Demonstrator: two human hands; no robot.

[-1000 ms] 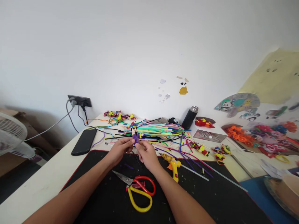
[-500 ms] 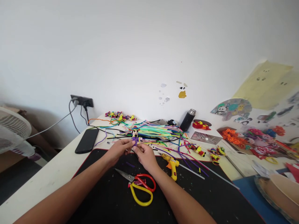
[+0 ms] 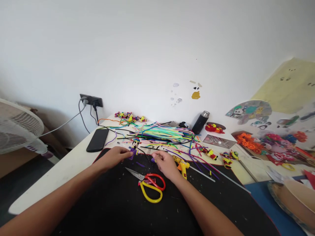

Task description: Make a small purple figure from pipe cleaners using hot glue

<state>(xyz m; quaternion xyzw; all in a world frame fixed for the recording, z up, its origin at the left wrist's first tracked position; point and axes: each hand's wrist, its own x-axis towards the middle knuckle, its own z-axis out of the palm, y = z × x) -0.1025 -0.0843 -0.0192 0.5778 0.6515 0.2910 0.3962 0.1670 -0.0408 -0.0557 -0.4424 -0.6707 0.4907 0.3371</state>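
My left hand (image 3: 117, 155) is closed, pinching a small pipe-cleaner doll (image 3: 133, 152) by its purple body. The doll is upright, with a pale face and a blue and red top. To its right, my right hand (image 3: 165, 161) is closed, thumb and fingers together on a small purple pipe-cleaner piece (image 3: 153, 160), mostly hidden. Between the forearms lie scissors (image 3: 147, 183) with one red and one yellow handle, blades pointing left. A yellow glue gun (image 3: 183, 167) rests just right of my right hand. A short purple strip (image 3: 140, 164) lies beneath the doll.
A heap of colourful pipe cleaners (image 3: 162, 132) stretches behind the hands. A black phone (image 3: 97, 140) lies at left; a fan (image 3: 19, 127) stands beyond. A dark flask (image 3: 200, 122) stands at the wall. More finished dolls (image 3: 226, 159) lie at right. A black mat (image 3: 110, 203) covers the front.
My hands have moved apart: the left went left with the doll, the right went right with a small purple piece. The camera view has shifted slightly.
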